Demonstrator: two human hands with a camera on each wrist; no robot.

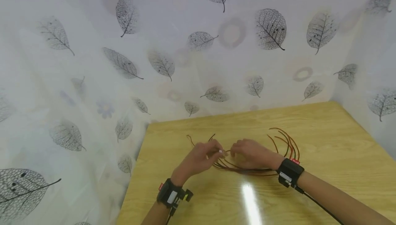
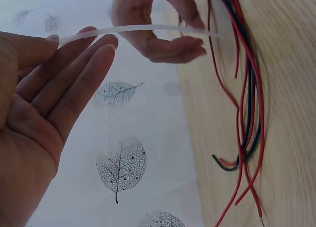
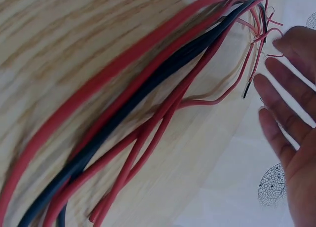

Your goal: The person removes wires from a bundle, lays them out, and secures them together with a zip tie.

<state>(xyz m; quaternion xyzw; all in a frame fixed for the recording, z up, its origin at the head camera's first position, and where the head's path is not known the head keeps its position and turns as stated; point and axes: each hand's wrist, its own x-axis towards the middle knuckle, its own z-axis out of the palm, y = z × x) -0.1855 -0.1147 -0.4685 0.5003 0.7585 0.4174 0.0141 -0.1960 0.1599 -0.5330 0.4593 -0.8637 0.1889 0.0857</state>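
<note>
My left hand (image 1: pixel 201 158) pinches a white cable tie (image 2: pixel 143 27) between thumb and fingertips, with the other fingers stretched out below. The thin strip runs across to my right hand (image 1: pixel 252 152). In the left wrist view, the right thumb and fingers stand apart, and the strip's far end overlaps them. From the right wrist, the right fingers look loosely extended beside the wires. A loose bundle of red and black wires (image 3: pixel 163 66) lies on the table beneath both hands, some strands crossing. Part of the bundle is hidden behind the right hand in the head view.
Curved wire ends (image 1: pixel 289 142) fan out at the right, beyond the right wrist. Another thin wire end (image 1: pixel 189 137) sticks up left of the left hand. A pale leaf-print sheet (image 1: pixel 198 63) hangs behind and beside the wooden table (image 1: pixel 340 149).
</note>
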